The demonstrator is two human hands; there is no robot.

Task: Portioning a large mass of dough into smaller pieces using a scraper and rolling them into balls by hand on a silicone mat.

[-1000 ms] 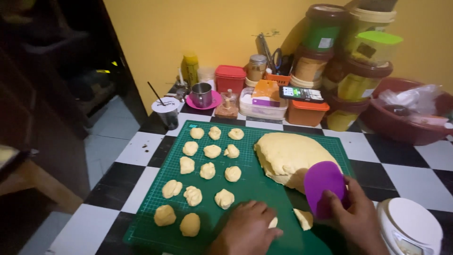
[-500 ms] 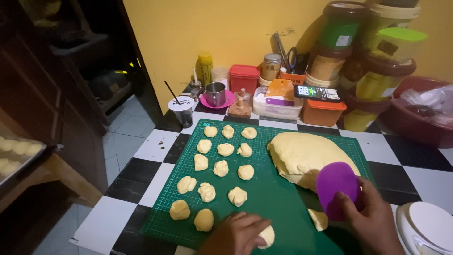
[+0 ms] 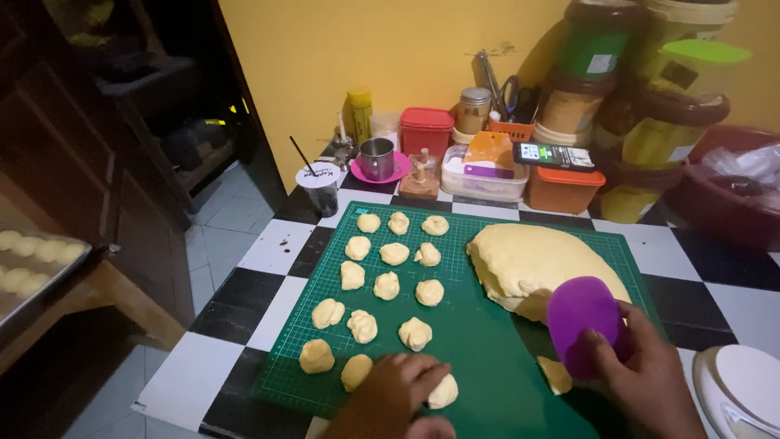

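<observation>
Portioning step: the left hand (image 3: 402, 389) curls its fingers over a pale dough ball (image 3: 444, 393) on the green cutting mat (image 3: 487, 349); the right hand (image 3: 650, 378) clamps a purple plastic scraper (image 3: 581, 325) beside the large yellow dough slab (image 3: 536, 264). Next, likely cutting another piece.

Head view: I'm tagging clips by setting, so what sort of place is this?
Probably a home kitchen used for baking: dough pieces on a green cutting mat, checkered counter, stacked food tubs.

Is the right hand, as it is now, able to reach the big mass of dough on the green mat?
Probably yes. The right hand holds a purple scraper whose upper edge already lies against the big dough mass. Nothing stands between them on the green mat, though the fingers are busy with the scraper.
</observation>
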